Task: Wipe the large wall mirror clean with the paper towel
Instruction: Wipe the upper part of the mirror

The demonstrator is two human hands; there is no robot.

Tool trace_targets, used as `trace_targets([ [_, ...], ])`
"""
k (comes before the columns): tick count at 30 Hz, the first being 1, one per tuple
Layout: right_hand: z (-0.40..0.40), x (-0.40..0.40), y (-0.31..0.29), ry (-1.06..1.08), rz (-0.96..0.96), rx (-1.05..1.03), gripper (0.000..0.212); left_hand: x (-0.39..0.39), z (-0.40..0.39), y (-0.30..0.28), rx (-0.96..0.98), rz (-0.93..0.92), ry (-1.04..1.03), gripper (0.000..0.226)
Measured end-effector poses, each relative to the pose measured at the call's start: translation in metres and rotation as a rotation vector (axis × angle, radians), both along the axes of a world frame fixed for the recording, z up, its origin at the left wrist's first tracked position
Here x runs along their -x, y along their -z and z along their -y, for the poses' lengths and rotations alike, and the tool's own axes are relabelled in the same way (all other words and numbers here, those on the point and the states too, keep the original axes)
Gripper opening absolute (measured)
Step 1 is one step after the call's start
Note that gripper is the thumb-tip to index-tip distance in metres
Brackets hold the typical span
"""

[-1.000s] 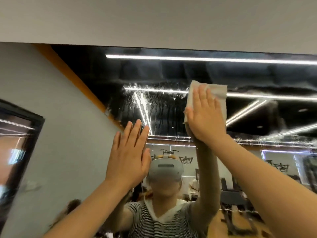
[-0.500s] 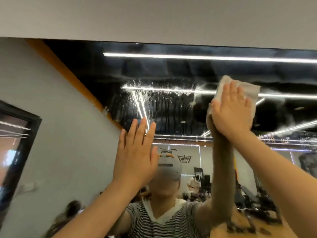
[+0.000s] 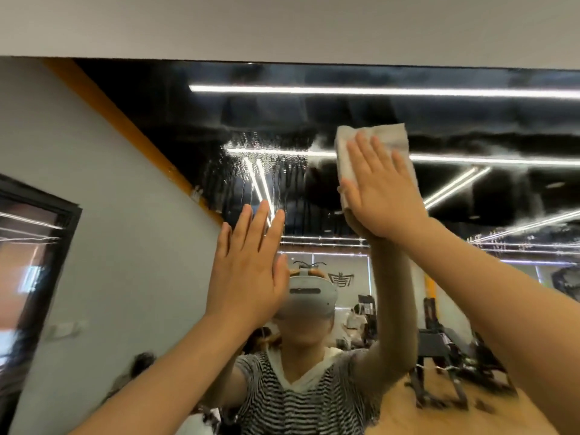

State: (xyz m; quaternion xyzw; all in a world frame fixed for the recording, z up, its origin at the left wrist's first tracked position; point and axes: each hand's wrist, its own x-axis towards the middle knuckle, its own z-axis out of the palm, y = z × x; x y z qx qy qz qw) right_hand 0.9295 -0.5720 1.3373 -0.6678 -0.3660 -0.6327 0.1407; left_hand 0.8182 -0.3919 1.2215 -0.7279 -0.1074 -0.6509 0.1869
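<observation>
The large wall mirror (image 3: pixel 163 108) fills most of the view and reflects a dark ceiling with light strips. Water droplets and streaks (image 3: pixel 263 158) cover the glass left of centre. My right hand (image 3: pixel 381 189) is raised high with straight fingers, pressing a folded white paper towel (image 3: pixel 379 138) flat against the upper glass. My left hand (image 3: pixel 248 271) lies flat on the mirror lower down, fingers straight and slightly spread, holding nothing.
A grey wall (image 3: pixel 282 23) runs above the mirror's top edge. The glass reflects a person in a striped shirt (image 3: pixel 295 397), gym equipment (image 3: pixel 439 350) and a dark framed opening (image 3: pixel 37 246) at the left.
My right hand slid the towel rightward across the upper glass and has now come back left, slightly lower. The left hand stayed flat in place.
</observation>
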Motion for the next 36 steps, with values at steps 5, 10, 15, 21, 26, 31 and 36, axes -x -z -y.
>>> trace_targets([
  [5,0.06,-0.035,0.005,0.023,-0.094,-0.118,0.07,-0.001,0.0,0.0,-0.001,0.012,-0.016,0.061],
  [10,0.076,-0.04,0.01,0.034,-0.161,-0.215,0.071,-0.003,0.001,0.0,0.006,0.024,-0.033,0.062],
  [15,0.041,-0.021,0.003,0.027,-0.32,-0.388,0.061,-0.006,0.0,0.001,0.0,0.037,-0.033,0.062],
  [21,-0.021,0.032,0.0,-0.021,-0.23,-0.215,0.062,-0.004,0.004,0.001,0.008,0.035,-0.005,0.062],
  [26,-0.071,0.06,0.005,-0.04,-0.141,-0.152,0.061,-0.004,0.004,0.001,-0.001,0.056,0.002,0.061],
  [31,-0.07,0.056,0.008,-0.031,-0.1,-0.167,0.061,-0.006,0.002,0.001,-0.006,0.088,0.03,0.061],
  [36,-0.07,0.056,0.01,-0.047,-0.075,-0.196,0.062,-0.004,0.005,0.0,0.0,0.074,0.066,0.063],
])
